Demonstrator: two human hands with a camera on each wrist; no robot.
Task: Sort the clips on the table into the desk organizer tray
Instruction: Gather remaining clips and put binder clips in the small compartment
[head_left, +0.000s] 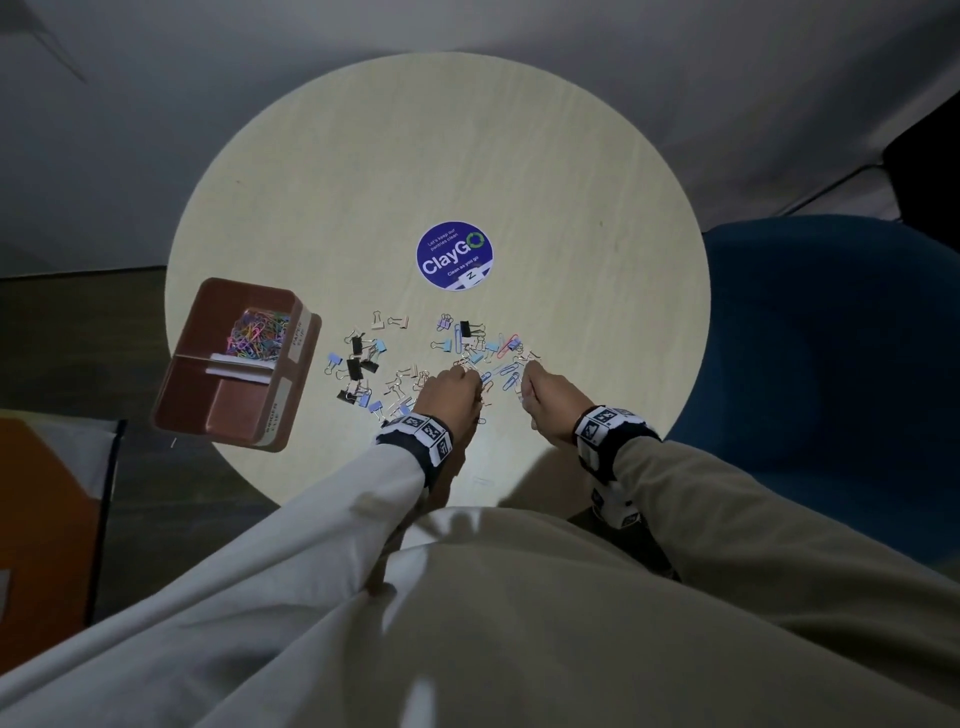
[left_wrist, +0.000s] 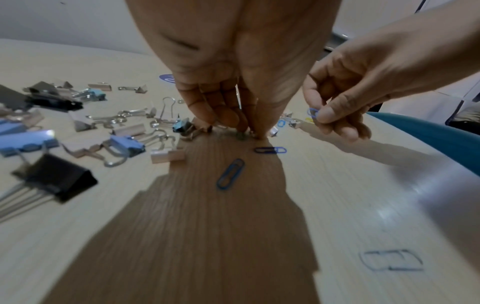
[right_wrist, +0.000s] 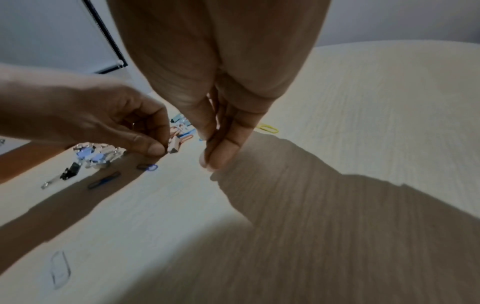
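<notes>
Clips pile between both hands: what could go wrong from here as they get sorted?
1. The right hand pinches only the tip of a blue paper clip; it may slip.
2. The left hand picks inside a tangle of binder clips; neighbours may come along.
3. The tray overhangs the table edge; a push could tip it.

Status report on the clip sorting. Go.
Right hand pinches a blue paper clip. Left hand down in the pile, hold unclear. Tray has paper clips in far compartment only; binder clips still loose on table. Nothing blocking.

Reddish-brown tray (head_left: 236, 312), multicoloured paper clips (head_left: 257, 332), seemingly blue-pinched clip (left_wrist: 312, 113).
</notes>
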